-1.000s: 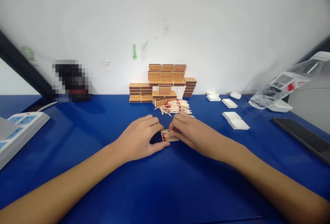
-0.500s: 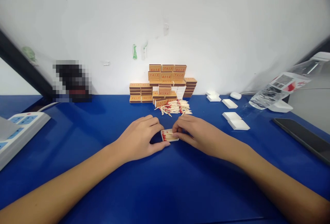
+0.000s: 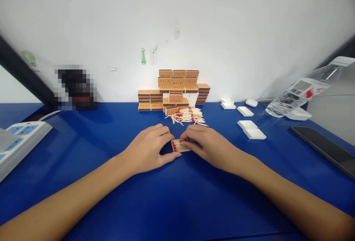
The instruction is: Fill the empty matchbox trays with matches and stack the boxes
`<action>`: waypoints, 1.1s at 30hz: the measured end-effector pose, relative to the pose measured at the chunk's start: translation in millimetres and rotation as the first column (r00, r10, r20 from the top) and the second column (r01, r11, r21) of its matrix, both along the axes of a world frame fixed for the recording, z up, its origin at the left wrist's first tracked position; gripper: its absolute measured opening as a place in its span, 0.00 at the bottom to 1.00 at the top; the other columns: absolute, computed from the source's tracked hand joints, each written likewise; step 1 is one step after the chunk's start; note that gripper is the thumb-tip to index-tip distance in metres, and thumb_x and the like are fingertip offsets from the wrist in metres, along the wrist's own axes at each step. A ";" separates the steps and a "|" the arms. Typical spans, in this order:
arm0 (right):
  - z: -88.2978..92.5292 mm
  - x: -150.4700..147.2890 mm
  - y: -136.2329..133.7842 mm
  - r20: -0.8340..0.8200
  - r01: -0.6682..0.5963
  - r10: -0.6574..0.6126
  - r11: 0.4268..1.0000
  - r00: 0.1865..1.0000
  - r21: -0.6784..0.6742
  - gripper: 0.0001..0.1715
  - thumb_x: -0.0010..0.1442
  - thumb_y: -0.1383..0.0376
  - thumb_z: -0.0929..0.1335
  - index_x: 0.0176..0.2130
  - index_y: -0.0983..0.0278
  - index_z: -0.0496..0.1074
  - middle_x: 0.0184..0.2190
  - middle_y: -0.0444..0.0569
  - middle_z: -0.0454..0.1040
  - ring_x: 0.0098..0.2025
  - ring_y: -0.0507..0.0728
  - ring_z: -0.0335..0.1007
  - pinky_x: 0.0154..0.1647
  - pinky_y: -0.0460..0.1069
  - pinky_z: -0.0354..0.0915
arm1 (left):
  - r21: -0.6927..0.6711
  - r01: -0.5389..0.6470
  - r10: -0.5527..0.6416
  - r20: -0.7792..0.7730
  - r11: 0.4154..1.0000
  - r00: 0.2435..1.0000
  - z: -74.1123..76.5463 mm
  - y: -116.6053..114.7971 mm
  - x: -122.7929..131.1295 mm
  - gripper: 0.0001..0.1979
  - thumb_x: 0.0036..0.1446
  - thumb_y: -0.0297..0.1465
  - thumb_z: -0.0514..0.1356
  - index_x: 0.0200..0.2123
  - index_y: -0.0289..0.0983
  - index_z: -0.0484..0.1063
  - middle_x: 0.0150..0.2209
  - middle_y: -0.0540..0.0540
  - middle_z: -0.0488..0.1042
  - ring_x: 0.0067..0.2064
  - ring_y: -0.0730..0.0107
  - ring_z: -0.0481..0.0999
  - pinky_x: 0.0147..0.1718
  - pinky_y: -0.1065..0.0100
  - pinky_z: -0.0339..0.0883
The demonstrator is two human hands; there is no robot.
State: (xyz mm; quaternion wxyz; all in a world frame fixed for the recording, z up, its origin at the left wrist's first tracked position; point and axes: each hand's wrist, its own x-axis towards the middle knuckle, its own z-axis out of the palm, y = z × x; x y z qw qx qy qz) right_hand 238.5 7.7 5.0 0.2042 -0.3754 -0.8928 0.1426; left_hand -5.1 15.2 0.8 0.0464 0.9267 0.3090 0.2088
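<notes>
A small white matchbox tray (image 3: 186,150) lies on the blue table, filled with matches (image 3: 176,146) whose red heads point left. My left hand (image 3: 154,146) steadies the tray's left end, thumb at the near side and curled fingers at the far side. Over the tray's right part, my right hand (image 3: 203,143) has its thumb and fingertips closed on the matches; its fingers hide some of them. Just beyond the hands is a loose heap of matches (image 3: 188,116).
Stacked matchboxes (image 3: 177,82) stand against the wall behind the heap. At right are white trays (image 3: 254,133), a tilted plastic bottle (image 3: 301,89) and a black phone (image 3: 323,146). A power strip (image 3: 23,145) sits at left.
My right hand has shifted left over the tray, with its fingertips now nearer the match heads. The matches look more evenly lined up. My left hand stays at the tray.
</notes>
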 end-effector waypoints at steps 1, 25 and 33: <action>-1.8 -0.5 0.3 0.001 -0.003 0.003 1.000 1.000 0.000 0.09 0.74 0.66 0.65 0.44 0.62 0.75 0.41 0.51 0.77 0.42 0.58 0.73 0.44 0.54 0.68 | -0.001 -0.003 0.003 0.001 1.000 1.000 -0.1 -0.1 0.0 0.16 0.66 0.43 0.66 0.43 0.35 0.78 0.39 0.43 0.79 0.43 0.57 0.77 0.44 0.56 0.74; -5.5 70.2 52.0 0.100 0.272 -0.272 0.962 0.957 0.014 0.16 0.68 0.51 0.68 0.38 0.60 0.74 0.38 0.51 0.75 0.37 0.59 0.70 0.38 0.53 0.65 | 0.091 0.015 -0.018 0.031 0.996 0.999 2.5 0.4 -2.8 0.15 0.67 0.42 0.65 0.46 0.36 0.79 0.40 0.42 0.78 0.43 0.57 0.76 0.44 0.56 0.74; -1.3 61.2 41.3 0.175 0.249 -0.232 0.965 0.957 -0.082 0.17 0.73 0.54 0.62 0.35 0.60 0.67 0.38 0.53 0.72 0.38 0.60 0.70 0.42 0.56 0.67 | 0.063 0.006 -0.007 0.016 0.998 1.000 0.3 0.6 -2.4 0.17 0.67 0.43 0.65 0.46 0.34 0.79 0.41 0.42 0.78 0.44 0.56 0.76 0.44 0.55 0.74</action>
